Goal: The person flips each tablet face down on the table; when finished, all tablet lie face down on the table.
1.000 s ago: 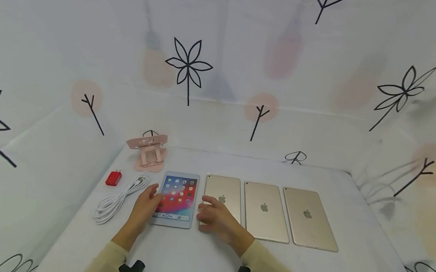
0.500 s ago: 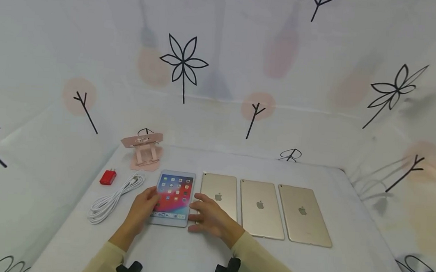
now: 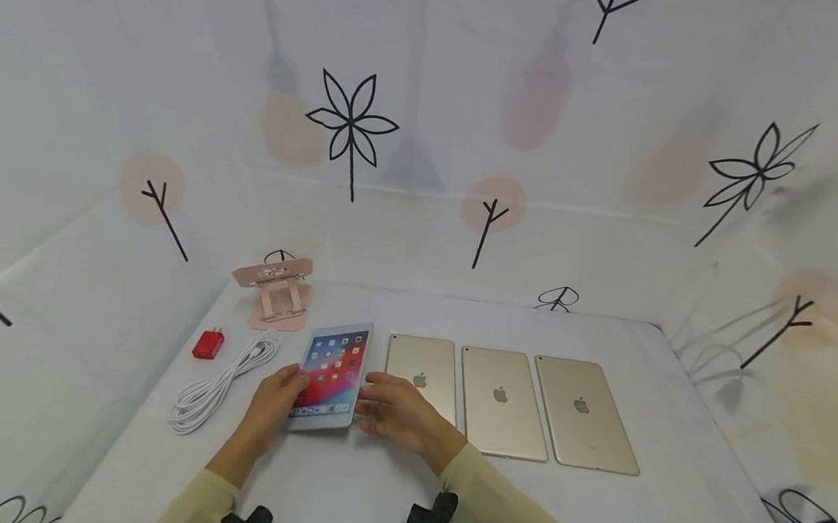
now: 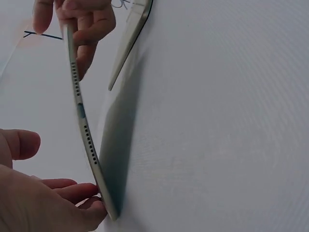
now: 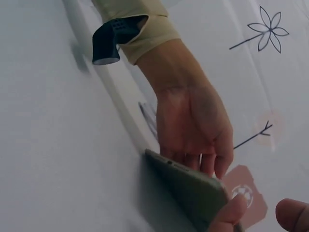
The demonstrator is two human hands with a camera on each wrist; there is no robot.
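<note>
A white-framed tablet [image 3: 331, 371] with its screen lit stands tilted, its right edge raised from the table and its left edge low. My left hand [image 3: 269, 408] holds the low left edge, fingers at its underside and the thumb on the screen side. At the raised edge, my right hand [image 3: 407, 419] has its fingers curled behind the tablet. The left wrist view shows the tablet [image 4: 87, 140] nearly edge-on, speaker holes and port visible, with the right thumb standing off the screen. In the right wrist view, the tablet's back [image 5: 188, 183] faces the camera.
Three gold tablets lie face down in a row to the right: near [image 3: 421, 356], middle [image 3: 503, 416] and far [image 3: 588, 428]. On the left are a coiled white cable [image 3: 206, 396], a red charger plug [image 3: 208, 344] and a pink folding stand [image 3: 280, 294]. Patterned cloth walls [image 3: 420, 238] surround the table.
The tablet lay flat before; its right edge is now lifted, so it tilts to the left. My right hand has moved left onto that edge; my left hand stays at the left edge.
</note>
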